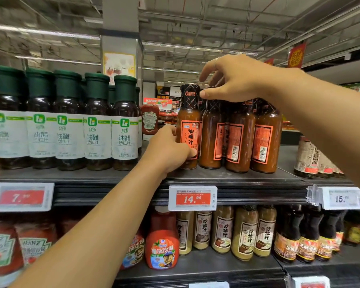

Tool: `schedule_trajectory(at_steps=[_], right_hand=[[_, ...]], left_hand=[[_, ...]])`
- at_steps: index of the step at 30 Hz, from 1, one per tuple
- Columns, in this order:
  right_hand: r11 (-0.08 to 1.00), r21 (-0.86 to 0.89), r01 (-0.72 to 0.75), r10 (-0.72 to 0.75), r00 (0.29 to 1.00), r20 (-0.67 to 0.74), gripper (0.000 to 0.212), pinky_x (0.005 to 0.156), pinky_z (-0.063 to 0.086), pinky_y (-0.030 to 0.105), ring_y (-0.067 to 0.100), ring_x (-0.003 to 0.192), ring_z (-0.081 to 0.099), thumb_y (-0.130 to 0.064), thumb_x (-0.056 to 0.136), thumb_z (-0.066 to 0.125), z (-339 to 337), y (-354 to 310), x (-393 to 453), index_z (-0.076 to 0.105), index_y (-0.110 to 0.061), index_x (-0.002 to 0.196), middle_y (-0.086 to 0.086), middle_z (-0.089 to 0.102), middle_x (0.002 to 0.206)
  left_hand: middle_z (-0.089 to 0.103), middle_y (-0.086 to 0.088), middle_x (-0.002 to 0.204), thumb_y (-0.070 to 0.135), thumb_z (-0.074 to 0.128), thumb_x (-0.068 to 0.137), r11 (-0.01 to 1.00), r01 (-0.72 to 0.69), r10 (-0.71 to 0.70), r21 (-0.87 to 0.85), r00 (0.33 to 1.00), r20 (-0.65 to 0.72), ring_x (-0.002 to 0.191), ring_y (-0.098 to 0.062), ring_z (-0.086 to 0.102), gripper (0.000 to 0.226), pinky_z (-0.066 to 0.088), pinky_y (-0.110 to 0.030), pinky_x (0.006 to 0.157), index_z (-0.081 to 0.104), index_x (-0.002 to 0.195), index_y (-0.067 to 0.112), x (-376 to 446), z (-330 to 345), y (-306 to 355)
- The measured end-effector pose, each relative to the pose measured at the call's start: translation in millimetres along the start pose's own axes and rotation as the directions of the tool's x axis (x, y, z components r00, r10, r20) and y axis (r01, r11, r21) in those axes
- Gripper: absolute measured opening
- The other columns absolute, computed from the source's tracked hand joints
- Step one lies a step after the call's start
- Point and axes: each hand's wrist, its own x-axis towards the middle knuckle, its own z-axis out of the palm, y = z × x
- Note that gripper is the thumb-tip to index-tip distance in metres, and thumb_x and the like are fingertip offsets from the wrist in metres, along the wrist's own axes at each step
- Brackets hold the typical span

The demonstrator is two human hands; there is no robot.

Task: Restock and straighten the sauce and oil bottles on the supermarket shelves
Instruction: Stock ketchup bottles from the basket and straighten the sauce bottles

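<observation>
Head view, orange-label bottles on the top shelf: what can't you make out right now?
- Second bottle's cap: hidden under the right hand.
- Leftmost orange-label bottle: lower label covered by the left hand.
- Rows behind the front bottles: blocked by them.
- Price tag small print: too blurred.

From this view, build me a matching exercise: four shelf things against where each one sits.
1. green-capped dark glass bottles
2. orange-labelled brown sauce bottle
3. red price tag reading 14.90
4. red squeeze bottle with cartoon dog

a. lower shelf
b. shelf edge
c. held by left hand
d. upper shelf, left

Pairs: 1-d, 2-c, 3-b, 4-a
</observation>
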Motion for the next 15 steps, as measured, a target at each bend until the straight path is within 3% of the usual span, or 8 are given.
schedule_trajectory(at_steps=[5,10,15], right_hand=[[1.000,0.008,0.024,-0.024,0.998,0.054,0.029,0.100,0.051,0.037,0.015,0.107,0.067,-0.043,0.096,0.062,-2,9,-7,0.065,-0.035,0.124,-0.005,0.074,0.116],[0.999,-0.014,0.052,-0.051,0.995,0.086,0.032,0.105,0.048,0.038,0.017,0.116,0.064,-0.027,0.099,0.061,-5,11,-8,0.062,-0.036,0.129,-0.003,0.071,0.127],[0.999,-0.007,0.047,-0.046,0.996,0.078,0.036,0.105,0.047,0.036,0.018,0.122,0.062,-0.022,0.099,0.063,-4,13,-10,0.062,-0.035,0.132,-0.002,0.067,0.132]], left_hand=[[0.068,0.010,0.104,0.016,0.085,0.078,1.000,-0.010,0.011,0.024,1.000,-0.013,0.098,-0.010,0.065,0.051,0.051,-0.030,0.080,0.049,0.109,0.034,0,2,1],[0.067,0.006,0.116,0.014,0.081,0.083,0.999,-0.003,0.002,0.047,1.000,0.018,0.109,-0.016,0.064,0.061,0.053,-0.040,0.097,0.050,0.134,0.026,-2,6,3],[0.066,0.007,0.117,0.016,0.079,0.085,0.999,-0.002,0.001,0.038,1.000,0.023,0.106,-0.014,0.064,0.056,0.051,-0.032,0.086,0.050,0.132,0.028,-1,6,2]])
